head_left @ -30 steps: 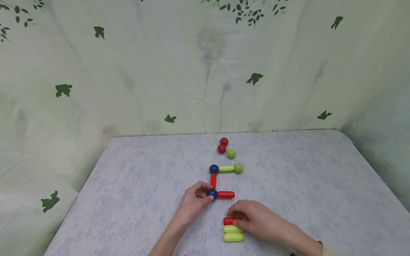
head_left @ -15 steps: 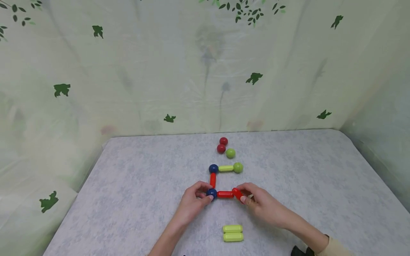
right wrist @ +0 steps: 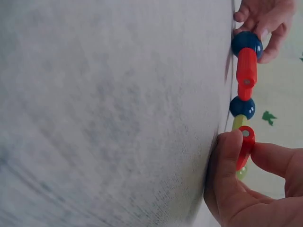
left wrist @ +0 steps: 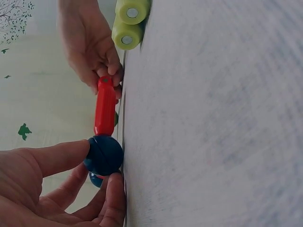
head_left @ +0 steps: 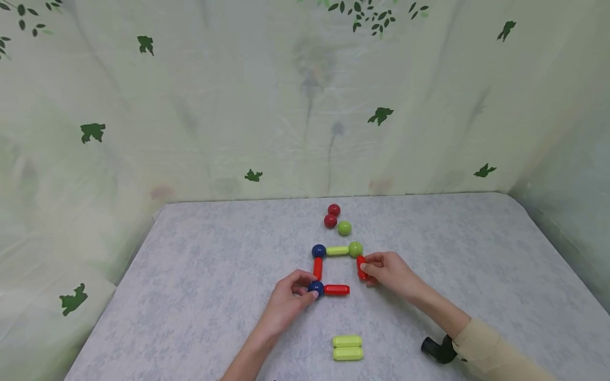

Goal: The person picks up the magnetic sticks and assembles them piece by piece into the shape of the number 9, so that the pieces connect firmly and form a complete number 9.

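My left hand (head_left: 289, 301) pinches the near blue ball (head_left: 315, 288) between thumb and fingers. From that ball one red rod (head_left: 337, 290) points right with a free end, and another red rod (head_left: 317, 269) runs back to the far blue ball (head_left: 319, 251). A yellow-green rod (head_left: 337, 251) links the far blue ball to a green ball (head_left: 355, 249). My right hand (head_left: 392, 272) pinches a third red rod (right wrist: 245, 150) by its sides. In the head view its far end meets the green ball's near side; whether they touch is hard to tell.
Two red balls (head_left: 331, 221) and a loose green ball (head_left: 344, 228) lie behind the joined pieces. Two yellow-green rods (head_left: 347, 347) lie side by side near the front. A black device (head_left: 439, 349) sits by the right sleeve. A leaf-patterned curtain (head_left: 190, 106) hangs behind the table.
My right hand has picked up the red rod from the front pile, carried it past the right-pointing rod's end, and brought it back to the green ball. My left hand has stayed put.
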A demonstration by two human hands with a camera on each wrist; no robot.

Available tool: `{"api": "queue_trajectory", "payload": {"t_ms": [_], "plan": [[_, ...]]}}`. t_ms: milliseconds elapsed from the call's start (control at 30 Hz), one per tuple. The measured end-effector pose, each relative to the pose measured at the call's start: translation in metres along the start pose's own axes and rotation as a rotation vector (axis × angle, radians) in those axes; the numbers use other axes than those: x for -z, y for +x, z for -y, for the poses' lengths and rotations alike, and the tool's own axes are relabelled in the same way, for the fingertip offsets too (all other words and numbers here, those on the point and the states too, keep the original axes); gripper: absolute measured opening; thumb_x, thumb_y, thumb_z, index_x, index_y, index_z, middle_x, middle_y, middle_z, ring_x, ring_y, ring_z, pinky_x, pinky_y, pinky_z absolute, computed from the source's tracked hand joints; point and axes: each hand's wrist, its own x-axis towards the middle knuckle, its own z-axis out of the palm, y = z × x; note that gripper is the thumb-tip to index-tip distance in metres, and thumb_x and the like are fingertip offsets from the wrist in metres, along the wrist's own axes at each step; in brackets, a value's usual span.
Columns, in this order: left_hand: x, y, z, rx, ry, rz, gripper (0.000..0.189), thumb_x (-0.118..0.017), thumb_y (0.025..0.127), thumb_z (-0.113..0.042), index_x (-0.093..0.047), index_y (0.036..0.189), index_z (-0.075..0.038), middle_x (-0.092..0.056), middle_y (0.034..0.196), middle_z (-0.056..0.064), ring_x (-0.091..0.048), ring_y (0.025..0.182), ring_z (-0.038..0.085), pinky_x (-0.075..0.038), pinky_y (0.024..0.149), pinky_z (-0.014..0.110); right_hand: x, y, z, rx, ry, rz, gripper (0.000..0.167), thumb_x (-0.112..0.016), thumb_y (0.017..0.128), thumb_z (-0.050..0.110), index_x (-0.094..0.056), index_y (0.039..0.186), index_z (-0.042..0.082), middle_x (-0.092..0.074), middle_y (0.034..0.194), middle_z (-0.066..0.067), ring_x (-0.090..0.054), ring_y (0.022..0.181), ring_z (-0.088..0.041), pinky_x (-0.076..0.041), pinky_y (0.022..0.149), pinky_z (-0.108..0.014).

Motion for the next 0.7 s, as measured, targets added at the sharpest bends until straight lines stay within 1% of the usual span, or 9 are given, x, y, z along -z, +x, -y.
{"api": "queue_trajectory", "payload": {"t_ms": [200,467,700], "plan": [[-0.0005,0.0004,-0.0007,0.003,-0.002,0.005,0.026,-0.072,0.086,-0.004,-0.066,0.111,-0.009,-0.061,0.105,0.007,-0.054,0.084,0.022,-0.047,0.068,0.032,0.0008,0.0036,-0.0016,-0.026,-0.011,-0.014,0.039,-0.060,0.098,0.013,-0.054,0.130,-0.008,-0.069,0.092,-0.008,-0.067,0.073,-0.018,-0.055,0.077,-0.034],[-0.0008,-0.0006,-0.0012,0.016,-0.003,0.004,0.027,-0.072,0.086,-0.004,-0.066,0.112,-0.009,-0.061,0.106,0.008,-0.054,0.085,0.022,-0.047,0.068,0.032,0.0001,0.0031,-0.0033,-0.005,0.010,-0.025,0.036,-0.061,0.097,0.011,-0.057,0.127,-0.006,-0.066,0.099,-0.010,-0.066,0.075,-0.019,-0.056,0.073,-0.032],[-0.0003,-0.0008,-0.0002,0.008,0.000,0.003,0.027,-0.072,0.086,-0.004,-0.066,0.112,-0.008,-0.061,0.105,0.008,-0.053,0.083,0.022,-0.048,0.067,0.031,-0.0018,0.0033,-0.0038,0.003,-0.003,-0.027,0.034,-0.062,0.096,0.010,-0.058,0.125,-0.007,-0.067,0.093,-0.009,-0.064,0.074,-0.019,-0.056,0.070,-0.033]]}}
